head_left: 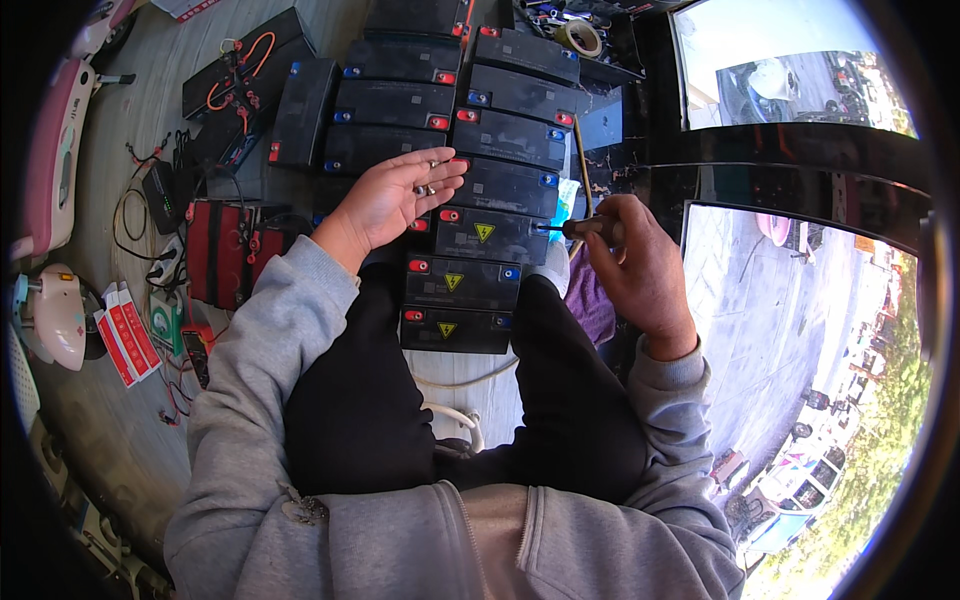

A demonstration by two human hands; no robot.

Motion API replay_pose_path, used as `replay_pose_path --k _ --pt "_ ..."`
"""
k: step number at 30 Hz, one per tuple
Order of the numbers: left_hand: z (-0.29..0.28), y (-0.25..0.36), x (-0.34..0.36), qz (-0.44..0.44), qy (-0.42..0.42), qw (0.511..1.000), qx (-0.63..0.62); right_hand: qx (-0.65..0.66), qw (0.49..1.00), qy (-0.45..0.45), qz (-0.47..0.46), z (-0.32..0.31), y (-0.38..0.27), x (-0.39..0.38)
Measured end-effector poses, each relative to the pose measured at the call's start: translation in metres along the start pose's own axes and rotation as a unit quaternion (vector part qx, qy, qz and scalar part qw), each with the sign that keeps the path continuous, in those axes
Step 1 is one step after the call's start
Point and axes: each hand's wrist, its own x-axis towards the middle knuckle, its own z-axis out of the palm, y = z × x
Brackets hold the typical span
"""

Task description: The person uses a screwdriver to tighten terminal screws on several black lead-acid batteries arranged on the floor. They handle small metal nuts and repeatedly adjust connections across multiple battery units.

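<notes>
The right hand (640, 265) was closed around a screwdriver (579, 229), its tip held at the right end of a black battery (503, 240); small metal parts (424, 190) were carried on the half-spread left hand (385, 202).

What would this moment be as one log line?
left hand: palm up, small metal pieces on fingers | right hand: screwdriver, tip at right end of triangle-marked battery | nearby: black batteries

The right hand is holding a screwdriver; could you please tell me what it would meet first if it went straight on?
Likely the right-end terminal of the third-nearest black battery, which the screwdriver tip may be touching; depth is unclear.
</notes>
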Motion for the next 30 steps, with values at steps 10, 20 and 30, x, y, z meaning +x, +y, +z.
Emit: replay_pose_path --k 10,20,30 --pt "0.0035 -0.0001 -0.0014 -0.001 0.006 1.0 0.007 -0.016 1.0 0.004 0.015 0.0002 0.0036 0.0018" --pt "-0.0005 -0.0016 0.0011 -0.004 0.01 0.999 0.032 -0.082 0.994 0.006 0.074 -0.001 0.0042 0.0018" --pt "0.0024 0.0001 0.0 -0.006 0.009 0.999 0.044 -0.074 0.997 0.021 -0.001 0.0 0.0013 -0.0008"
